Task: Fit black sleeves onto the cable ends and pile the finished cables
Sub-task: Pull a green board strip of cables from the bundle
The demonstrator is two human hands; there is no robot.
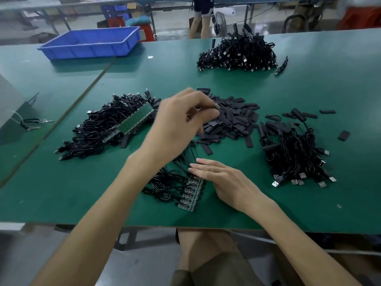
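A heap of flat black sleeves (233, 118) lies mid-table. My left hand (181, 122) hovers over its left side with fingers curled, pinching what looks like a black sleeve at the fingertips. My right hand (218, 180) lies flat with straight fingers on a strip of small circuit boards with black cables (185, 193) near the front edge. A bundle of cables with a green board strip (115, 124) lies to the left. A pile of sleeved cables with USB plugs (296, 153) sits to the right.
A larger pile of black cables (239, 52) sits at the far side of the green table (309, 203). A blue plastic tray (92, 42) stands at the far left. Loose sleeves (343, 135) lie at the right. A person stands beyond the table.
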